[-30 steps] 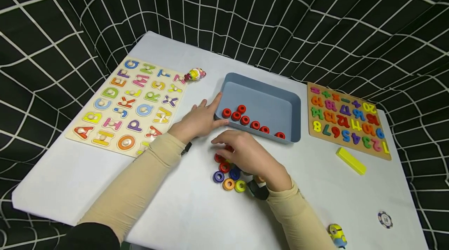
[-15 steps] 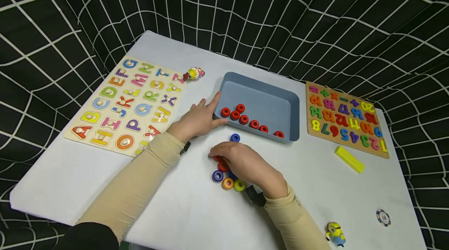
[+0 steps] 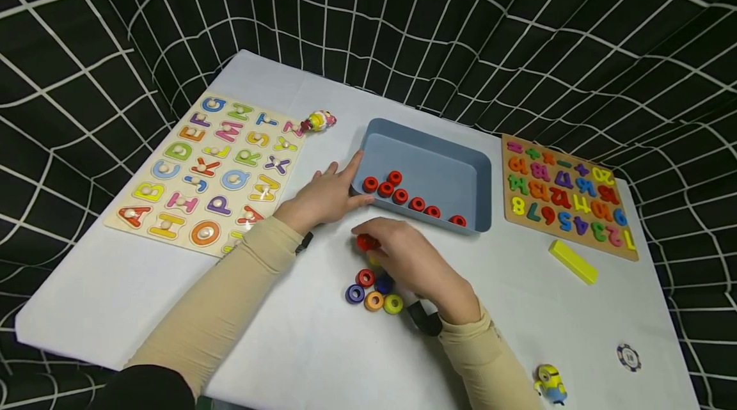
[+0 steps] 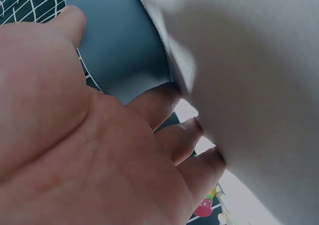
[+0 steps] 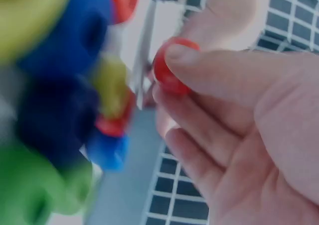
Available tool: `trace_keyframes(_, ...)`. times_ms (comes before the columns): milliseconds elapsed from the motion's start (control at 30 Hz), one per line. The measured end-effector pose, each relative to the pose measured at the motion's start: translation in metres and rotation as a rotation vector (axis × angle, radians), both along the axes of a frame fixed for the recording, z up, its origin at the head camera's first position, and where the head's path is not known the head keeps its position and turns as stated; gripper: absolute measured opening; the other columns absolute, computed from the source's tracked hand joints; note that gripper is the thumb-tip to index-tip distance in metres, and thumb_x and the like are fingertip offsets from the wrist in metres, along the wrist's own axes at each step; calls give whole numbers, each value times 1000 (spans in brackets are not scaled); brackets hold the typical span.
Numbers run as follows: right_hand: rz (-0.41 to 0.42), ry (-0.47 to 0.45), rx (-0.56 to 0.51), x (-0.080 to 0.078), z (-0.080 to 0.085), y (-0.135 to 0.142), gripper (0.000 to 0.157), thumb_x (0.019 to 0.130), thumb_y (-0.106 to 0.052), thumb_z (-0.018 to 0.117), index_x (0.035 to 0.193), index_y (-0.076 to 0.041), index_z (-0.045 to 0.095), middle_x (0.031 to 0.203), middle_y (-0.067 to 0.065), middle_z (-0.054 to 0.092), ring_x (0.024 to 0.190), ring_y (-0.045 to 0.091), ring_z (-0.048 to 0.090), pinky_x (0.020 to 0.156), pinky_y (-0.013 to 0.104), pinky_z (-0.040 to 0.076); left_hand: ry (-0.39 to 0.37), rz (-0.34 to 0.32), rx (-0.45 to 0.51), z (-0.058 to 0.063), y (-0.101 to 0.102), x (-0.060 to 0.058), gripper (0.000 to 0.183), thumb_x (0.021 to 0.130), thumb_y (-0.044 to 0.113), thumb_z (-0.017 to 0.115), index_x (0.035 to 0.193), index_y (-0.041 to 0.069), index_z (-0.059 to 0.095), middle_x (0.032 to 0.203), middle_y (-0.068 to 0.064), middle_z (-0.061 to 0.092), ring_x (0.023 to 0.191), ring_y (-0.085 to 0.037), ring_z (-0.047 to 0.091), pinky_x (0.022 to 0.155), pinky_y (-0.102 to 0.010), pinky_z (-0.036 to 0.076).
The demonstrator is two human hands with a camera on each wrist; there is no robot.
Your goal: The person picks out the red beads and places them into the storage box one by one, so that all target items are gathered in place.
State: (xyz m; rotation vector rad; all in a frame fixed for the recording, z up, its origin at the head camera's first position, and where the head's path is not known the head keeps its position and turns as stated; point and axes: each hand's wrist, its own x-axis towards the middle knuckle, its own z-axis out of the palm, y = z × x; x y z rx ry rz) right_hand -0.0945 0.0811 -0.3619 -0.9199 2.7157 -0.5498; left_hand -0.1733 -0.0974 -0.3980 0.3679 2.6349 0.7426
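Observation:
My right hand pinches a red ring between thumb and fingers, just in front of the blue-grey tray. In the right wrist view the thumb presses the red ring against the fingertips. Below that hand lies a loose cluster with a red ring, a purple ring, an orange ring and a yellow ring; the hand hides part of it. My left hand rests with spread fingers at the tray's left corner. Several red rings line the tray's near side.
At left lies an alphabet puzzle board, with a small toy figure at its far corner. A number board and a yellow block lie at right. Nearer are a minion figure and a poker chip.
My right hand reached down into the ring cluster, took a red ring and drew it slightly toward the tray. A blue ring visible half a second ago is now hidden. My left hand stays put.

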Motion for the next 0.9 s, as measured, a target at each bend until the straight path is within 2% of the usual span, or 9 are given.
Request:
trace_keyframes(167,-228,94,-85,-26,11,24,34,85,-8,73,118,-11,67,116,5,69,107,22,65,90,40,55,21,-3,-4,0,0,-2,90,94,58,48,156,22,-7,159,-12,25,149,-38,14,120,-56,15)
trace_keyframes(267,-329,127,-81,-42,7,37,34,88,-11,69,122,-11,66,118,8,67,109,25,64,90,43,54,11,4,3,-1,0,-2,92,93,59,48,156,22,-8,159,-11,24,149,-38,13,120,-56,14)
trace_keyframes(367,-405,109,-53,-53,-1,47,36,91,-13,67,127,-10,63,120,10,66,109,27,62,89,45,53,-2,4,7,-2,0,-2,93,92,61,48,156,23,-8,160,-10,23,150,-37,11,121,-55,13)
trace_keyframes(600,-479,87,-59,-68,-19,54,38,93,-15,64,130,-10,60,122,13,64,114,30,59,94,48,50,0,12,0,-4,0,-2,94,91,63,48,155,24,-9,160,-9,23,150,-36,11,121,-55,12)
trace_keyframes(900,-503,108,-75,-73,-24,55,42,93,-14,64,134,-11,58,127,12,62,118,29,58,99,48,48,-13,12,8,-3,1,-2,94,91,61,49,155,25,-9,160,-8,25,150,-36,11,121,-55,11)
